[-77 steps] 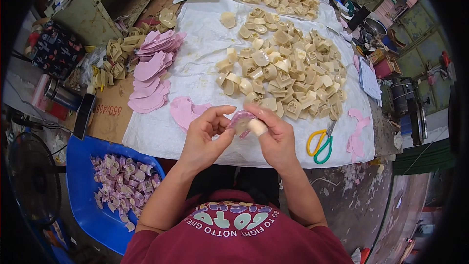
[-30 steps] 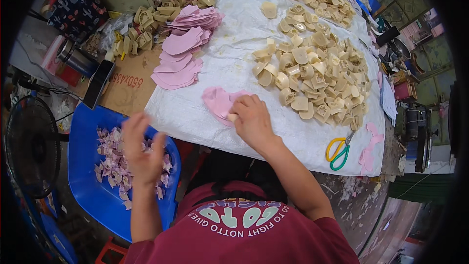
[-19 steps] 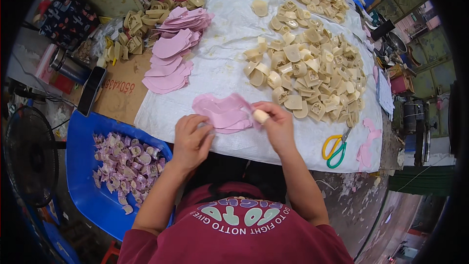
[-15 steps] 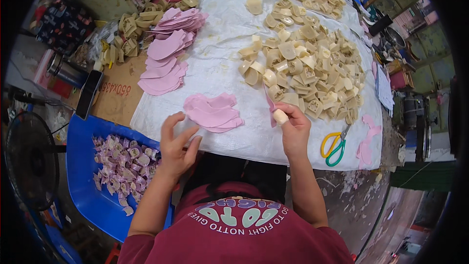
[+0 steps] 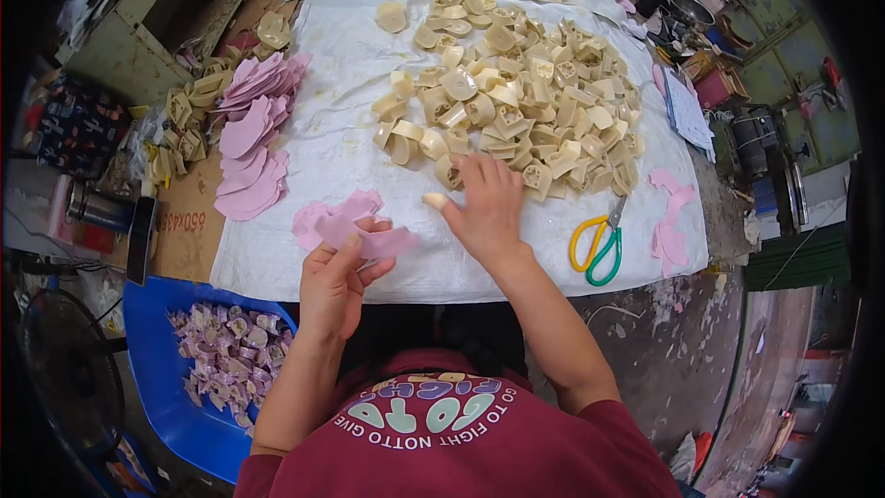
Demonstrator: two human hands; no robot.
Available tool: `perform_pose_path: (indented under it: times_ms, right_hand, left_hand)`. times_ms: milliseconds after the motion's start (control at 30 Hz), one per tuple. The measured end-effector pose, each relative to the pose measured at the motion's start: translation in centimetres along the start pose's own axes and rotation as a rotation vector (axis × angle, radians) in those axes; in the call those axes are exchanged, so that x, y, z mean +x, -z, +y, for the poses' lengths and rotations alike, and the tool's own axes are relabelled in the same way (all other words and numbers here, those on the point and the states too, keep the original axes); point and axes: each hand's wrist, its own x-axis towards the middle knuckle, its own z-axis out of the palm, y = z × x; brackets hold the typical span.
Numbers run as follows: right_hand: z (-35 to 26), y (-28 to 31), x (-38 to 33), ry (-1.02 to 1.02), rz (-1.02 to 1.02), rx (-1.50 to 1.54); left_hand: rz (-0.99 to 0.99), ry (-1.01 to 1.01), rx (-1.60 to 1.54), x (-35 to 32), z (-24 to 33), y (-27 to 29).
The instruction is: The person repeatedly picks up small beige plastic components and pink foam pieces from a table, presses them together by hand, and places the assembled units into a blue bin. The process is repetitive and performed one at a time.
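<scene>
At the centre of the frame, both hands work over the white cloth-covered worktop (image 5: 350, 92).
Half a second ago the right hand (image 5: 487, 207) held a small cream moulded piece (image 5: 434, 199) lifted clear near the lower right of the cream pile (image 5: 512, 101); now it presses down at the pile's lower edge, the piece at its thumb tip, the grip loosely closed, though whether it pinches the piece I cannot tell. The left hand (image 5: 334, 284), which lay beside the thin pink flat cut-outs (image 5: 346, 226), now has its grip clenched on one, raised just left of centre. A wrapped purple-and-cream heap fills the blue plastic tray (image 5: 157, 314) at lower left.
</scene>
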Motion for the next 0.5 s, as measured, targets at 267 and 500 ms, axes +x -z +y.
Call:
perform_pose_path:
  times_ms: [267, 500]
  right_hand:
    - [1.1, 0.4, -0.7, 0.043, -0.033, 0.026]
    - [2.7, 1.3, -8.6, -0.25, 0.082, 0.188]
  left_hand:
    - [-0.106, -0.106, -0.216, 1.6, 1.1, -1.2]
    - [-0.132, -0.025, -0.127, 6.5, -2.7, -6.2]
